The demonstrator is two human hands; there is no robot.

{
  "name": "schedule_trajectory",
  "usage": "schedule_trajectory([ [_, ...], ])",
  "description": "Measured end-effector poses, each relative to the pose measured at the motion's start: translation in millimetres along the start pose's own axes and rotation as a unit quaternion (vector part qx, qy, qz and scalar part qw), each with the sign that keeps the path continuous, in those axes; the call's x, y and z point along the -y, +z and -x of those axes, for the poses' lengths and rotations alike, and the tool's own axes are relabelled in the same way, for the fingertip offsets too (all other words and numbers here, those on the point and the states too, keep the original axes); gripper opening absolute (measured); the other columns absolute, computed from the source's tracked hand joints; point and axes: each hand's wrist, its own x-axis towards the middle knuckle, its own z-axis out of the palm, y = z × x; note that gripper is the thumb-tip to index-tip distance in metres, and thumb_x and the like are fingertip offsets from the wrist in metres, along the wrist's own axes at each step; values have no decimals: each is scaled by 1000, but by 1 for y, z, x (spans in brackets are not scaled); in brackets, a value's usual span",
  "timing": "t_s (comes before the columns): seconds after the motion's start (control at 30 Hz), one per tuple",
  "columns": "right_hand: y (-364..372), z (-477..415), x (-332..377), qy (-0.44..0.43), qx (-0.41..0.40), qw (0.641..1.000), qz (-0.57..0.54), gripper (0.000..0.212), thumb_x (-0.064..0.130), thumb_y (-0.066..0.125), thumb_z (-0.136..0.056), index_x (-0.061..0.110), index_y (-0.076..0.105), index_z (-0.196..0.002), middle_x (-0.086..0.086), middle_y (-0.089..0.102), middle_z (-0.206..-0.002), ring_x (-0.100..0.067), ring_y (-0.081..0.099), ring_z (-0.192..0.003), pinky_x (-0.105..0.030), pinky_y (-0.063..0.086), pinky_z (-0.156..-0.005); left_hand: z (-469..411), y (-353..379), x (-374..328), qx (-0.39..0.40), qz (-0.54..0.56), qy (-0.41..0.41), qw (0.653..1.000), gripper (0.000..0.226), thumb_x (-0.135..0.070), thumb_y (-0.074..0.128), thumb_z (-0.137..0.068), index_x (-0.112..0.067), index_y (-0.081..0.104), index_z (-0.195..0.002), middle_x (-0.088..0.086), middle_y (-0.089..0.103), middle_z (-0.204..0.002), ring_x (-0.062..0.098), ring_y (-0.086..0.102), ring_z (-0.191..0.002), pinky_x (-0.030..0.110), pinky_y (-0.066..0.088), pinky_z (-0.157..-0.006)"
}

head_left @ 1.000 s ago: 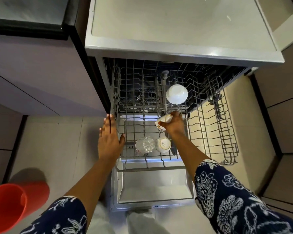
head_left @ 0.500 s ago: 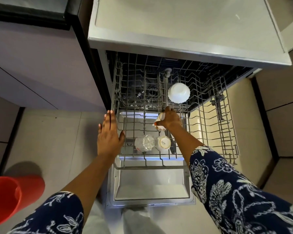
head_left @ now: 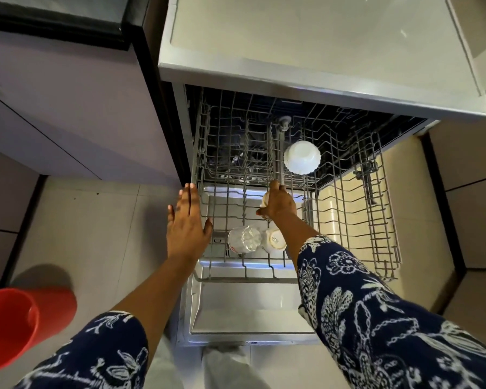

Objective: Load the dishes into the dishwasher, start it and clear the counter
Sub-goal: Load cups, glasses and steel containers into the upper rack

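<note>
1 small cup (head_left: 265, 198) gripped in right hand (head_left: 279, 204) at frame centre, over the rack (head_left: 236, 279). Left hand (head_left: 186, 224) flat, fingers straight, at rack's left edge. Cup sits just below-left of white bowl (head_left: 302, 157); axis hidden. Right hand nearer, should seat it.

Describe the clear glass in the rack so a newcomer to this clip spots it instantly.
Find the pulled-out wire rack of the open dishwasher. Near its front edge two small vessels sit side by side. The glass is the left one, transparent, while the cup beside it is opaque white with lettering on its base.
</note>
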Motion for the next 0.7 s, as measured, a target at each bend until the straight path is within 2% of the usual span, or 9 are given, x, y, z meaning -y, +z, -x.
schedule_trajectory([
  [0.07, -9, 10, -3, 16, 8, 997, -73, 97, 41, 82, -67, 14, 25, -140, -14, 38, -139, -36, 43, -126, -44, 45, -99, 2, -8, -3, 20, 1, 2, 1000, 91, -35, 53, -93, -17, -15, -150, 7, -5, -160, 22, -6, -147, 39, -9, -113],
  [0.13, -19, 32, -6, 14, -32, 992, -125, 89, 48, 78, -69, 12, 33, -137, -12, 43, -136, -33, 42, -126, -39, 43, -100, 2, -19, -7, 52, 1, 4, 999, 94, -37, 54, -92, -18, -19, -149, 5, -11, -160, 21, -12, -146, 42, -9, -114],
  [0.2, -29, 60, -6, 0, -101, 978, -182, 72, 41, 75, -76, 9, 41, -130, -14, 50, -130, -33, 46, -121, -38, 43, -95, -1, -36, -9, 102, 22, -6, 995, 94, -37, 54, -92, -19, -18, -149, 3, -11, -160, 20, -13, -146, 46, -7, -115],
  [0.27, -40, 90, 0, -18, -140, 967, -211, 59, 32, 72, -80, 9, 46, -127, -15, 54, -126, -32, 50, -116, -37, 45, -91, -1, -62, -11, 113, 50, 0, 992, 87, -35, 55, -93, -17, -6, -152, 2, 0, -161, 19, -5, -147, 47, -3, -116],
  [0.33, -53, 110, 16, -61, -164, 960, -217, 51, 28, 69, -84, 10, 49, -127, -13, 54, -126, -29, 50, -117, -35, 42, -93, -2, -93, -9, 68, 87, 30, 993, 77, -34, 55, -93, -17, 10, -153, 2, 12, -160, 19, 4, -147, 46, 3, -118],
  [0.5, -103, 128, 114, -195, -228, 918, -259, 42, 28, 67, -86, 9, 56, -122, -10, 61, -117, -29, 53, -111, -39, 44, -93, -36, -195, 32, -119, 139, 54, 982, 59, -28, 63, -87, -15, 44, -141, 6, 34, -152, 24, 27, -142, 48, 16, -114],
  [0.6, -143, 112, 204, -273, -282, 882, -262, 42, 29, 64, -81, 4, 59, -115, -12, 64, -110, -31, 57, -104, -34, 41, -92, -92, -269, 72, -200, 132, 46, 970, 52, -19, 67, -86, -14, 50, -136, 7, 39, -149, 25, 30, -140, 47, 17, -115],
  [0.7, -172, 83, 295, -307, -304, 871, -232, 40, 27, 61, -81, 4, 60, -114, -12, 63, -109, -31, 57, -103, -30, 40, -90, -156, -324, 115, -209, 103, 40, 972, 50, -19, 66, -85, -14, 53, -133, 9, 42, -146, 27, 33, -138, 47, 19, -114],
])
